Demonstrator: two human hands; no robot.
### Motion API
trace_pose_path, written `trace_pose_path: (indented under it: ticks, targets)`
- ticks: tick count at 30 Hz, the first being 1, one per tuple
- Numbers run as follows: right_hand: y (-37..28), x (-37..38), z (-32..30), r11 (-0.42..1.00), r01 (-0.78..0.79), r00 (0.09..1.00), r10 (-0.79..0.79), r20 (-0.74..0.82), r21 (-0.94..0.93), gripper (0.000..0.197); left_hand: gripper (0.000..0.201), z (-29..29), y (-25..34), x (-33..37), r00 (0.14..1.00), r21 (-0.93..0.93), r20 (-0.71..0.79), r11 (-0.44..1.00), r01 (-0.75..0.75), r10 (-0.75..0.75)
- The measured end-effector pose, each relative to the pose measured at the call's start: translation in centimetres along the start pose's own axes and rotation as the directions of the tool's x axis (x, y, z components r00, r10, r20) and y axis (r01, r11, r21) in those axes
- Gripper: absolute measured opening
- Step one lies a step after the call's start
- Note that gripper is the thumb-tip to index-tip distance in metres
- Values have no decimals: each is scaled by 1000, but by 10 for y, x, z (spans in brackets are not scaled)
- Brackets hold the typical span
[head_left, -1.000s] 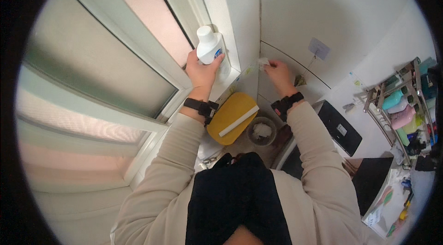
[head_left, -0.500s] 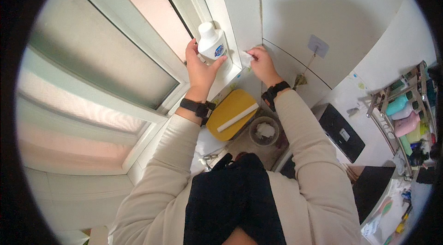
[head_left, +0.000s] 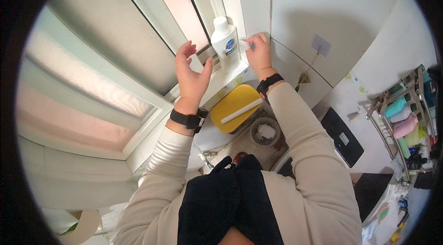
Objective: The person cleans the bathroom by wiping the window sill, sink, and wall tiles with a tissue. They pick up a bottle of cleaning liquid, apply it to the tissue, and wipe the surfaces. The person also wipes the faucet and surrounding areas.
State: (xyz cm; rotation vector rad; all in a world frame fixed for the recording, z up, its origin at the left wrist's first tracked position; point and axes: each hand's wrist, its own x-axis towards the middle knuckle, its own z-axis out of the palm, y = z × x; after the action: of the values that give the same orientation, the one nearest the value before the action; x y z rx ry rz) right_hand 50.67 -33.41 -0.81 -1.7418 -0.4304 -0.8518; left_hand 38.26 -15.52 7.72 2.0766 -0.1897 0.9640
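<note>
A white bottle (head_left: 226, 44) with a white cap and a blue label stands upright on the window sill, in the corner by the wall. My left hand (head_left: 193, 72) is raised just left of it, empty, its thumb and fingers spread apart. Close to the bottle's right side, my right hand (head_left: 259, 53) pinches a small whitish crumpled piece (head_left: 244, 44), perhaps tissue or cloth; most of it is hidden by the fingers. Each wrist wears a black strap.
Below the sill lies a yellow board (head_left: 230, 106) with a white bar (head_left: 241, 111) across it. A bin (head_left: 255, 140) with white waste stands on the floor. On the right wall, a metal rack (head_left: 385, 123) holds several bottles. Sliding window frames (head_left: 134, 86) run along the left.
My left hand has let go of the bottle and drawn back to the left, opening. The bottle now stands on the sill unheld. My right hand still pinches the whitish piece.
</note>
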Motion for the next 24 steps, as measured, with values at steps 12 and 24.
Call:
trace_pose_path:
  ticks: [12, 24]
  targets:
    - [43, -42, -26, 970, -83, 977, 125, 172, -230, 17, 34, -3, -12, -21, 954, -84, 262, 988, -130, 148]
    - [22, -155, -137, 778, -593, 788, 614, 49, -206, 14, 24, 55, -62, -118, 614, 272, 772, 959, -84, -165]
